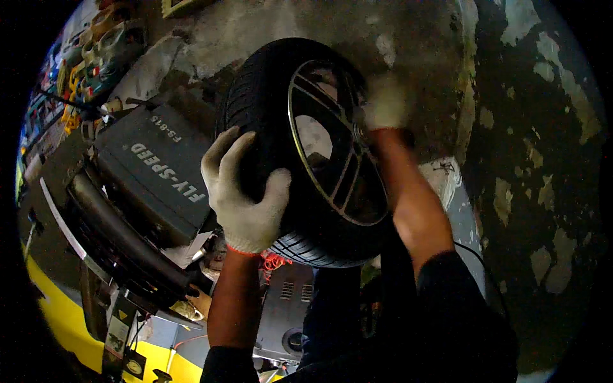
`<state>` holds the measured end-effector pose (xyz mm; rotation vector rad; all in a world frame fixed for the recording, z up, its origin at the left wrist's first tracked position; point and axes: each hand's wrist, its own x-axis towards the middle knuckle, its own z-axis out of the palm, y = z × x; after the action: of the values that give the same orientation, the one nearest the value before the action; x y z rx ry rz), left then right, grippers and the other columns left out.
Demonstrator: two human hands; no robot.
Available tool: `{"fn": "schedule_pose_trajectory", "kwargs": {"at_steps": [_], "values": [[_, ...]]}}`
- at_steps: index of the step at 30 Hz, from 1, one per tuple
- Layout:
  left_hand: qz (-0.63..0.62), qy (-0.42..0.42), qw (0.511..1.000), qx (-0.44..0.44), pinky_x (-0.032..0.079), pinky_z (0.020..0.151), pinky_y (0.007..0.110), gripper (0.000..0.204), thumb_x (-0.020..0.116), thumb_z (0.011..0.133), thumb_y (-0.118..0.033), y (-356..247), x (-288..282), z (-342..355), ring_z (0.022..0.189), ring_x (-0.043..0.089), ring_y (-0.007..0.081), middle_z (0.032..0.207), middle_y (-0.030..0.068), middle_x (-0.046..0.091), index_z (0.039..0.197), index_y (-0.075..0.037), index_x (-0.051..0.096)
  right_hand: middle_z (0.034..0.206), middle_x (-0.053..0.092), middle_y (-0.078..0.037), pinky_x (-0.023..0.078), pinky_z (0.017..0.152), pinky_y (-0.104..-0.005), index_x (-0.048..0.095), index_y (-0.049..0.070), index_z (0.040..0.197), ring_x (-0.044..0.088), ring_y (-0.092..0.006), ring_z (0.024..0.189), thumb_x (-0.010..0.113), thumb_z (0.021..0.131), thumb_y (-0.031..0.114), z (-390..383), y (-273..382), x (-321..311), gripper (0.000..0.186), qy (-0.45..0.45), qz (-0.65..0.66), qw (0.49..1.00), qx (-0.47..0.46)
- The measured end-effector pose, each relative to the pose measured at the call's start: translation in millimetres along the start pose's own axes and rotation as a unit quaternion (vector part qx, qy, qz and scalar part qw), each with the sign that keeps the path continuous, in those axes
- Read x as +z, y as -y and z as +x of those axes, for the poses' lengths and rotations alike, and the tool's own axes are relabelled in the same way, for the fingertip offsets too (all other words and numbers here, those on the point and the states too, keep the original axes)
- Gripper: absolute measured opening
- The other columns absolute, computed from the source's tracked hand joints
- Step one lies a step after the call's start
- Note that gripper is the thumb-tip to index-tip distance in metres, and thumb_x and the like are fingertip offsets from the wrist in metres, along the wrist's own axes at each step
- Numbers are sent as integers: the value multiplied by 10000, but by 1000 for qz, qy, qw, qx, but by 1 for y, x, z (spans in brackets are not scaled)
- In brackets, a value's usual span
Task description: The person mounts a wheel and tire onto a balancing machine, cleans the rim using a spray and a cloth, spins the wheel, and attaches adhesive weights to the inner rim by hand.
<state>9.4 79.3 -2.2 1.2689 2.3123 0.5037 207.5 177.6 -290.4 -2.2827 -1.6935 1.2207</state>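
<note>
A car wheel [300, 147] with a black tyre and a dark spoked alloy rim with a bright edge stands upright in front of me. My left hand [249, 191], in a whitish knitted glove with an orange cuff, rests on the tyre; its fingers spread over the tread and the thumb points toward the sidewall. On the wheel's right side is my right hand [388, 105], also gloved, close to the rim's centre. Motion smears its fingers, and whatever they might hold does not show. Pale surfaces are visible through the gaps between the spokes.
Left of the wheel sits a dark grey machine cover [150, 159] with pale lettering. A curved black bar [121, 220] and yellow panels [70, 319] lie lower left. A red coiled hose [274, 260] hangs under the tyre. Cluttered coloured items [83, 70] fill the upper left; a peeling wall [530, 159] stands right.
</note>
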Motion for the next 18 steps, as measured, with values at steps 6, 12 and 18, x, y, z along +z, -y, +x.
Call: {"fn": "schedule_pose_trajectory", "kwargs": {"at_steps": [6, 12, 18], "values": [[-6, 10, 1000, -8, 443, 1058, 443, 550, 757, 680, -143, -10, 3, 0, 1248, 536, 372, 1327, 200, 546, 1215, -60, 663, 1436, 537, -227, 422, 1070, -512, 386, 37, 1516, 565, -386, 1269, 405, 992, 626, 31, -95, 10, 788, 43, -78, 993, -74], [6, 16, 1000, 14, 402, 1097, 432, 548, 694, 703, -115, -13, 8, 0, 1260, 515, 348, 1352, 189, 517, 1239, -24, 628, 1442, 525, -249, 413, 1079, -494, 358, 14, 1523, 542, -416, 1283, 416, 986, 635, -9, 11, 30, 823, 25, -36, 999, -29], [14, 19, 1000, 18, 407, 1089, 436, 542, 710, 700, -142, -7, 2, -4, 1262, 510, 355, 1329, 194, 530, 1225, -26, 641, 1468, 465, -311, 364, 1123, -474, 332, -24, 1527, 485, -456, 1331, 423, 972, 664, 2, -21, -62, 889, 65, 107, 992, 23]]}}
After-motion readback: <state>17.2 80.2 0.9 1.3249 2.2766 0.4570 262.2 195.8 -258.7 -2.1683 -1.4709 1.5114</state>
